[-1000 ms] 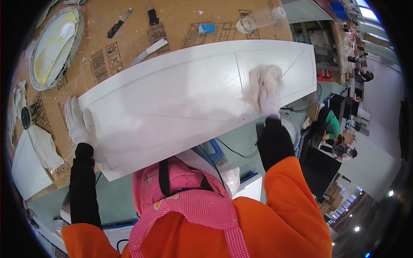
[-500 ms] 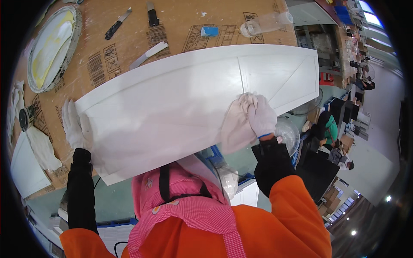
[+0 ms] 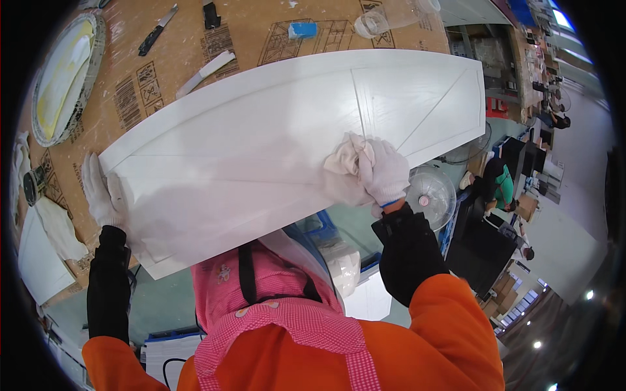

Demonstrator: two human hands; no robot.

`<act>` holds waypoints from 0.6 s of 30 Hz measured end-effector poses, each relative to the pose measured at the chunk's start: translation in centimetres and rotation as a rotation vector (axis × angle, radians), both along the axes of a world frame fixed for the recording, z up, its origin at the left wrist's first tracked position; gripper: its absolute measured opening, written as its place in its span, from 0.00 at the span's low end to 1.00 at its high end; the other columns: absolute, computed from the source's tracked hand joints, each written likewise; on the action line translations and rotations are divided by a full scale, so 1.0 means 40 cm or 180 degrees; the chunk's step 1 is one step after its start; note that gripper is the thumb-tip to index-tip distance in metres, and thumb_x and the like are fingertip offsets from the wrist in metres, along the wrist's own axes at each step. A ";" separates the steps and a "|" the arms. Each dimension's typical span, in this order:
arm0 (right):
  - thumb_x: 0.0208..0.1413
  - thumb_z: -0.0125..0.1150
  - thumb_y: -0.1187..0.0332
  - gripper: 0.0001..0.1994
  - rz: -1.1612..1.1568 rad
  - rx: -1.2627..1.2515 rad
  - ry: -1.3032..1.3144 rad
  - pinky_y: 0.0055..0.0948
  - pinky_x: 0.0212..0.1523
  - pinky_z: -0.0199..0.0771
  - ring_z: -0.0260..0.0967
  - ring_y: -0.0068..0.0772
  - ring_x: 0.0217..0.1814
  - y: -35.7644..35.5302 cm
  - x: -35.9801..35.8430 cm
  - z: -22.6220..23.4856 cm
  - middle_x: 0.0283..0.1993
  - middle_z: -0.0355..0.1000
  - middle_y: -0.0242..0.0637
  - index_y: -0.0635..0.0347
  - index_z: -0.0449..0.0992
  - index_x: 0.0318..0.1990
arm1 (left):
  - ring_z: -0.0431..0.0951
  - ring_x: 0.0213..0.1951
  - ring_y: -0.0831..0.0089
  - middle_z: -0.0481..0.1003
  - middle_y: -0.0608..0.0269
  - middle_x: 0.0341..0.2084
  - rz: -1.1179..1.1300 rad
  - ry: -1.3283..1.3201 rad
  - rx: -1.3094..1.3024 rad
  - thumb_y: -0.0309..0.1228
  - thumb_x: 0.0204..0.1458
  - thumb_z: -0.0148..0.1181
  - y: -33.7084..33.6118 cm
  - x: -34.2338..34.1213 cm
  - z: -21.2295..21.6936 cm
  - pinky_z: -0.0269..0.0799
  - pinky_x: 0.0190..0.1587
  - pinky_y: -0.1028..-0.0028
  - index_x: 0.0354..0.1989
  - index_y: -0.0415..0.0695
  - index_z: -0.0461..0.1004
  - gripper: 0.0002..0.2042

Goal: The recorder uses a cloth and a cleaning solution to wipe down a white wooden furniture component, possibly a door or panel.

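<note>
A long white panel (image 3: 248, 140) with thin grooves lies at a slant in front of me, its far edge over the cardboard-covered table. My right hand (image 3: 385, 173), in a white glove, is closed on a crumpled off-white cloth (image 3: 344, 171). The cloth lies against the panel's near side, right of the middle. At the panel's left end rests my gloved left hand (image 3: 104, 192). Its fingers stretch along the edge and the thumb stands apart; nothing else is in it.
Beyond the panel are a white-bladed scraper (image 3: 205, 73), a dark-handled knife (image 3: 158, 30), a blue block (image 3: 302, 30) and a clear bottle (image 3: 398, 18). A round tub (image 3: 68, 78) with pale yellow paste stands left. A fan (image 3: 427, 197) is at right, with people working further off.
My right hand has drawn the cloth slightly left, and the cloth is more bunched up. The left hand stays at the panel's left end. The whole view has shifted a little.
</note>
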State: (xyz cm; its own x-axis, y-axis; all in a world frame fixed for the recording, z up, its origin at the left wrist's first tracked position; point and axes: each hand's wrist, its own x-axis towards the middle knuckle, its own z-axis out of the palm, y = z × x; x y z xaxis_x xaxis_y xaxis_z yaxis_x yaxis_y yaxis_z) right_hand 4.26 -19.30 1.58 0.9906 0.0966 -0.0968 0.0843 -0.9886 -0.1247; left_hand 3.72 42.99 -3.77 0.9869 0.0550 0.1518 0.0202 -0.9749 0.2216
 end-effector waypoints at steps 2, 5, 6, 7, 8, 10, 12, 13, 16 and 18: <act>0.64 0.54 0.55 0.15 -0.0036 0.0787 -0.0047 0.56 0.42 0.75 0.76 0.62 0.39 -0.008 0.024 -0.007 0.35 0.76 0.50 0.57 0.76 0.39 | 0.54 0.78 0.52 0.60 0.50 0.75 -0.0004 0.0044 0.0068 0.42 0.71 0.46 0.000 -0.007 0.011 0.50 0.78 0.58 0.76 0.41 0.58 0.29; 0.64 0.54 0.54 0.15 -0.0201 0.0209 -0.0373 0.57 0.41 0.73 0.75 0.64 0.38 -0.107 0.139 -0.036 0.36 0.76 0.53 0.57 0.75 0.39 | 0.55 0.77 0.51 0.59 0.48 0.75 -0.0081 0.0006 0.0074 0.42 0.72 0.44 -0.020 0.018 0.010 0.49 0.78 0.58 0.76 0.39 0.58 0.28; 0.65 0.54 0.53 0.16 -0.0430 0.0328 -0.0540 0.57 0.41 0.73 0.74 0.65 0.39 -0.124 0.198 -0.045 0.35 0.76 0.53 0.58 0.75 0.38 | 0.55 0.77 0.51 0.59 0.48 0.75 -0.0174 -0.0023 0.0069 0.41 0.73 0.44 -0.022 0.016 0.013 0.49 0.78 0.58 0.76 0.39 0.58 0.28; 0.66 0.53 0.53 0.17 -0.0661 0.0454 -0.0689 0.58 0.41 0.72 0.74 0.66 0.40 -0.127 0.263 -0.049 0.35 0.76 0.54 0.58 0.74 0.37 | 0.55 0.77 0.51 0.59 0.48 0.75 -0.0149 0.0011 0.0101 0.41 0.73 0.44 -0.019 0.010 0.015 0.49 0.78 0.58 0.76 0.39 0.58 0.28; 0.66 0.52 0.53 0.18 -0.0697 0.0366 -0.0834 0.58 0.41 0.72 0.74 0.67 0.41 -0.134 0.329 -0.040 0.35 0.76 0.55 0.59 0.74 0.36 | 0.55 0.78 0.51 0.59 0.48 0.75 -0.0129 0.0003 0.0108 0.41 0.72 0.44 -0.020 0.017 0.018 0.49 0.78 0.59 0.76 0.39 0.58 0.28; 0.67 0.52 0.52 0.18 -0.0750 0.0258 -0.0924 0.58 0.41 0.72 0.74 0.68 0.41 -0.123 0.338 -0.034 0.34 0.76 0.56 0.59 0.74 0.35 | 0.55 0.78 0.51 0.59 0.48 0.76 -0.0126 0.0054 0.0104 0.41 0.72 0.44 -0.012 0.006 0.012 0.49 0.78 0.59 0.76 0.39 0.58 0.28; 0.67 0.51 0.53 0.19 -0.0830 0.0216 -0.0490 0.59 0.40 0.71 0.74 0.68 0.42 -0.081 0.299 -0.023 0.34 0.76 0.56 0.59 0.75 0.34 | 0.55 0.78 0.52 0.59 0.49 0.76 -0.0051 0.0029 0.0113 0.40 0.72 0.45 -0.009 0.005 0.011 0.49 0.78 0.59 0.76 0.39 0.58 0.28; 0.66 0.52 0.54 0.17 -0.0810 0.0147 -0.0249 0.59 0.39 0.71 0.74 0.67 0.41 -0.073 0.228 -0.047 0.35 0.77 0.56 0.58 0.75 0.33 | 0.55 0.78 0.52 0.59 0.49 0.76 -0.0063 0.0029 0.0096 0.40 0.72 0.45 -0.012 0.009 0.014 0.49 0.78 0.59 0.76 0.39 0.58 0.28; 0.61 0.56 0.60 0.14 -0.0775 0.1298 -0.0225 0.55 0.40 0.75 0.74 0.63 0.36 -0.031 0.035 -0.018 0.35 0.77 0.50 0.57 0.81 0.47 | 0.54 0.78 0.51 0.60 0.50 0.75 -0.0021 0.0074 -0.0007 0.40 0.71 0.46 -0.016 0.004 0.019 0.48 0.78 0.58 0.76 0.39 0.59 0.29; 0.61 0.55 0.60 0.13 -0.0265 0.1269 -0.0246 0.55 0.40 0.74 0.74 0.63 0.37 -0.057 0.050 -0.022 0.34 0.77 0.49 0.57 0.81 0.46 | 0.54 0.78 0.51 0.59 0.49 0.75 0.0053 0.0118 -0.0009 0.40 0.71 0.46 -0.007 -0.003 0.018 0.48 0.78 0.58 0.76 0.39 0.59 0.28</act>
State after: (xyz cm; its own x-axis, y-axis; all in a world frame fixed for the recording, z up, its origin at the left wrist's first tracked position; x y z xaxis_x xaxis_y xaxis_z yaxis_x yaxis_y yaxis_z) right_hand 6.27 -21.57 0.68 0.9995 0.0308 0.0069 0.0302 -0.8679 -0.4957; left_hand 3.58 42.72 -3.06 0.9908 0.0718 0.1149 0.0447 -0.9737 0.2232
